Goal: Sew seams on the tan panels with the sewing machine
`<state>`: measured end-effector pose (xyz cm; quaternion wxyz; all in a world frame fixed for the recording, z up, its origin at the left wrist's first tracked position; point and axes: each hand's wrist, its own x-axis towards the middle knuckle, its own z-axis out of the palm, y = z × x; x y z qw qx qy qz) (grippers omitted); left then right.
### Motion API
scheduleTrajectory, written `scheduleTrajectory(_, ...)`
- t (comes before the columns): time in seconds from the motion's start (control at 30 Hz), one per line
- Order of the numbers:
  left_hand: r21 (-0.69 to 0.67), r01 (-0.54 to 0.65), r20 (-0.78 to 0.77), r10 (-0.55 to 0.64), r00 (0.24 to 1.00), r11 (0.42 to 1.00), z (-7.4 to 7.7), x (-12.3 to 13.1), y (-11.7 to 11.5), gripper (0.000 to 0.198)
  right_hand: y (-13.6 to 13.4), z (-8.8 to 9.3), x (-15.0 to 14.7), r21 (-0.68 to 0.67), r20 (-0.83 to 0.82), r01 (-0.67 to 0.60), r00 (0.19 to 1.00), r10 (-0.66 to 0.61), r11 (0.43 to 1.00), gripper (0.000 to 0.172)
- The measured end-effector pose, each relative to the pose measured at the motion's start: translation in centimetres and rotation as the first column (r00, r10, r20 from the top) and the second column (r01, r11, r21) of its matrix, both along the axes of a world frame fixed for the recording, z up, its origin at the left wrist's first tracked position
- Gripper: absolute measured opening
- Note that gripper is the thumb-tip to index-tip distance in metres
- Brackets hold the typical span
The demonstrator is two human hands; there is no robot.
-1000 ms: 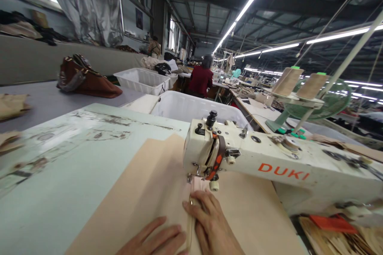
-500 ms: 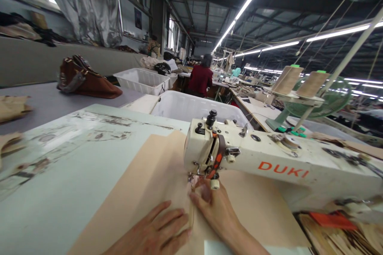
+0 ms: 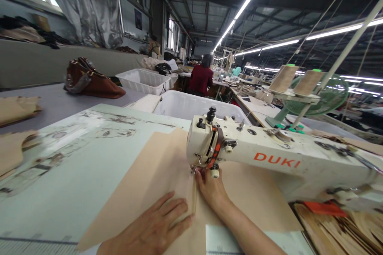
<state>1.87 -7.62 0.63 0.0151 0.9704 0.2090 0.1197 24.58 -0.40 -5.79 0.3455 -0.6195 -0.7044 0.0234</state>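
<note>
A large beige sheet of material (image 3: 143,179) lies under the head of a white sewing machine (image 3: 269,155) marked DUKI. My left hand (image 3: 158,219) rests flat on the sheet to the left of a narrow strip (image 3: 194,201), fingers apart. That strip runs along the sheet toward the presser foot (image 3: 193,169). Close beside the foot, my right hand (image 3: 214,191) is curled with thumb and fingers drawn together. The machine head partly covers its fingertips, so what they pinch cannot be made out.
Left of the machine, a brown handbag (image 3: 92,79) stands on a grey table, near beige cut pieces (image 3: 18,147). White plastic bins (image 3: 197,103) sit behind the machine. Thread cones (image 3: 309,81) and a green fan (image 3: 332,91) are at right. A person in dark red (image 3: 201,79) is farther back.
My right hand has shifted slightly farther from me, closer in beside the presser foot, its fingers more tucked in. The left hand stays flat on the sheet. The view has tilted a little.
</note>
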Motion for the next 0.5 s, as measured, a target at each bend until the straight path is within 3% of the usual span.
scheduleTrajectory(0.2, -0.021, 0.035, 0.033, -0.034, 0.999, 0.999, 0.7, -0.1, 0.1, 0.058, 2.2, 0.5, 0.8, -0.021, 0.014, -0.036, 0.999, 0.037, 0.999, 0.026)
scheduleTrajectory(0.37, -0.011, 0.033, 0.039, -0.033, 0.999, 0.999, 0.2, -0.2, 0.5, 0.056, -1.4, 2.0, 1.2, -0.036, 0.009, -0.129, 0.992, 0.129, 0.991, 0.022)
scheduleTrajectory(0.5, -0.031, 0.044, 0.016, -0.043, 0.999, 0.999, 0.2, -0.2, 1.1, 0.058, -3.5, 2.0, 1.1, -0.044, 0.051, -0.245, 0.968, 0.248, 0.968, 0.025)
